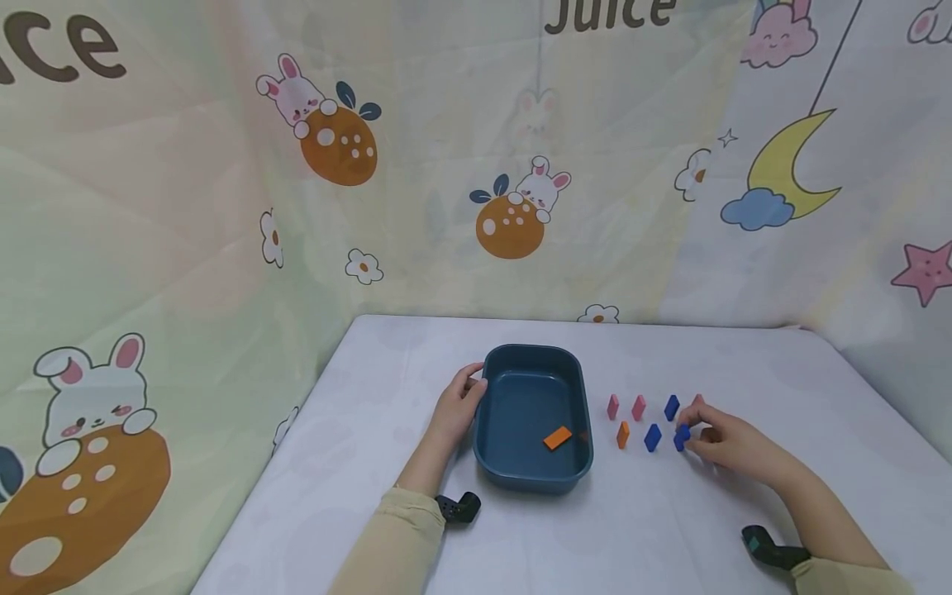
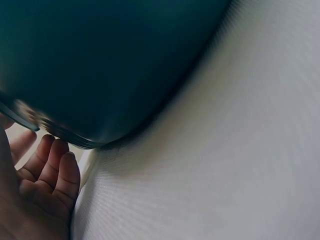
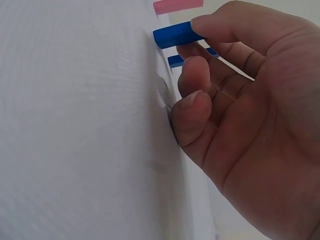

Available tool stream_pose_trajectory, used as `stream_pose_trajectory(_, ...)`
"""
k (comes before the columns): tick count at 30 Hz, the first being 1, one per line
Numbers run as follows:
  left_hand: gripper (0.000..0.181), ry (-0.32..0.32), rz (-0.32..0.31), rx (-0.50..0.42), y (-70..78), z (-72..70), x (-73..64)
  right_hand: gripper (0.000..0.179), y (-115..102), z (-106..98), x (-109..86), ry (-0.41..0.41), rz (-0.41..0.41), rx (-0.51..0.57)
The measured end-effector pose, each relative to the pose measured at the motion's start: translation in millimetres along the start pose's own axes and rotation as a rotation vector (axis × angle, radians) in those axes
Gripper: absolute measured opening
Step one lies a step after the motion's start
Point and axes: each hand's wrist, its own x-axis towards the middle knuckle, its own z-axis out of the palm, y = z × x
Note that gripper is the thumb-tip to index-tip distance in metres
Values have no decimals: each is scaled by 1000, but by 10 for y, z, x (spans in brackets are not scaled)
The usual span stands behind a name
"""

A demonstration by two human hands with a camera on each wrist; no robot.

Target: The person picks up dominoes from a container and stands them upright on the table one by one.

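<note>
My left hand (image 1: pixel 457 405) holds the left wall of a dark blue plastic tub (image 1: pixel 531 479), fingertips at its rim. An orange domino block (image 1: pixel 557 438) lies flat inside the tub. To the right of the tub, my right hand (image 1: pixel 732 446) pinches a blue domino block (image 3: pixel 175 35) between thumb and fingers, low over the white table. Around it, other domino blocks stand upright: pink ones (image 1: pixel 639 407), two blue ones (image 1: pixel 652 438) and an orange one (image 1: pixel 622 435). One pink block (image 1: pixel 698 399) is just behind the right hand's fingers.
The table (image 1: pixel 416 347) has a white cloth. Behind and to the left hangs a printed curtain (image 1: pixel 431 149) with rabbits, oranges and a moon. A dark wrist camera (image 1: pixel 459 507) is strapped to the left wrist, another (image 1: pixel 769 547) to the right.
</note>
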Motion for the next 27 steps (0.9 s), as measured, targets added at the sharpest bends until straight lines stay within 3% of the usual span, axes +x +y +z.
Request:
stream_pose_trajectory(12, 42, -1, -5, 8, -9, -3, 11, 41, -1, -5, -7, -11, 37, 43)
stream_pose_trajectory(27, 42, 6, 4, 4, -6, -3, 2, 40, -100, -55, -13, 68, 37, 52)
